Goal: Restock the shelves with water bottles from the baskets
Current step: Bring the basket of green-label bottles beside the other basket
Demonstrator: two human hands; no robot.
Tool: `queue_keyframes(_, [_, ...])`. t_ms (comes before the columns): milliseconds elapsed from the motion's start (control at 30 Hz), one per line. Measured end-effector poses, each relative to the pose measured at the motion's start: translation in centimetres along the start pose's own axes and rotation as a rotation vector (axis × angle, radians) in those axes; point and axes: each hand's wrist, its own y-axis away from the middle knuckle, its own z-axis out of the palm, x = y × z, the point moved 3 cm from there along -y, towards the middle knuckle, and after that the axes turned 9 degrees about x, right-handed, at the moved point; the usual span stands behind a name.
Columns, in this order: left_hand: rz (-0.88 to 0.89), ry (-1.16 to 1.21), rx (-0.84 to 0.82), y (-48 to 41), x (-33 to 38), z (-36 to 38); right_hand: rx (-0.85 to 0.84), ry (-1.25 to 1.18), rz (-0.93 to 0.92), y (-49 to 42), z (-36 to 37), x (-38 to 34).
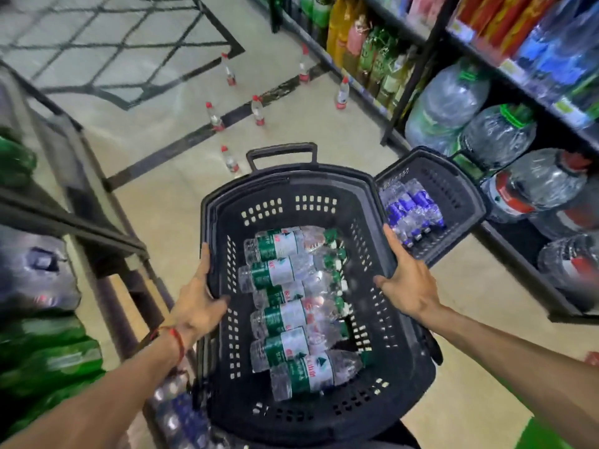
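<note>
A black plastic basket point(291, 189) fills the middle of the head view, with several green-labelled water bottles point(282, 273) lying on their sides in it. My left hand point(201, 296) grips the basket's left rim, thumb over the edge. My right hand point(405, 280) holds the right rim. A second black basket point(453, 192) sits on the floor at the right with several blue-labelled bottles point(411, 209) inside.
Shelves on the right carry large water jugs point(499, 137) low down and coloured drink bottles point(366, 50) farther back. Several red-capped bottles point(257, 110) stand upright on the tiled floor ahead. A dark shelf frame point(97, 222) with green bottles runs along the left.
</note>
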Motion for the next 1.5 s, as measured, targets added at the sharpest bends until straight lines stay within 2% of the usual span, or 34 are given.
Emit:
queue_keyframes(200, [-0.039,-0.023,0.066,-9.4,6.1,-3.6,-0.046,-0.031,-0.028,-12.0,-1.8,-5.1])
queue_keyframes(433, [0.094,0.017,0.041,-23.8,11.8,-5.2,0.02,-0.004,0.007,-23.9,-4.7,-10.5])
queue_keyframes(700, [0.341,-0.1,-0.15,-39.8,20.8,-6.6,0.163,-0.037,0.31,-29.7,-5.3,-12.3])
queue_keyframes(833, [0.425,-0.212,-0.197,-45.5,26.1,-7.2,0.212,-0.155,0.433,-30.8,-4.4,-12.6])
queue_keyframes(1000, [0.518,-0.301,-0.251,-49.7,32.2,-5.0,0.219,-0.222,0.558,-33.5,-3.6,-10.7])
queue_keyframes(1233, [0.502,-0.4,-0.294,-54.1,37.7,-0.3,0.221,-0.282,0.642,-39.3,-2.5,-7.6])
queue_keyframes(1500, [0.531,-0.423,-0.427,-60.3,41.1,6.5,0.183,-0.202,0.819,-44.1,-1.3,-5.8])
